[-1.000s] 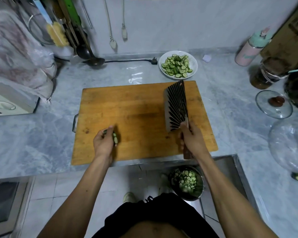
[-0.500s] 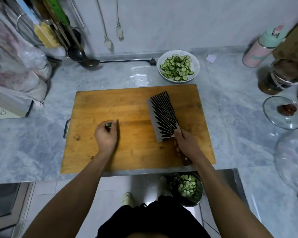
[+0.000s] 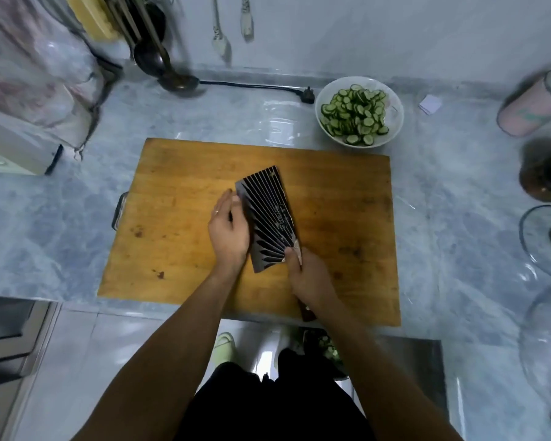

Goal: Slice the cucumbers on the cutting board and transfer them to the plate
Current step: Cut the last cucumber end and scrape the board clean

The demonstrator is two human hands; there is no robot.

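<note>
Since 0.5 s ago, both hands have come together at the middle of the cutting board (image 3: pixel 178 198): the left hand (image 3: pixel 229 232) has slid right from the board's left half and now lies against the left edge of the cleaver (image 3: pixel 269 218), its fingers straight and held together. Whether it still holds the small cucumber piece cannot be told. Gripping the cleaver's handle at the board's near edge, the right hand (image 3: pixel 310 278) has its fingers curled round it, the dark ridged blade tilted flat-side up above the board's centre. Just beyond the board's far right corner sits the white plate (image 3: pixel 395 122), heaped with cucumber slices (image 3: pixel 353 114).
</note>
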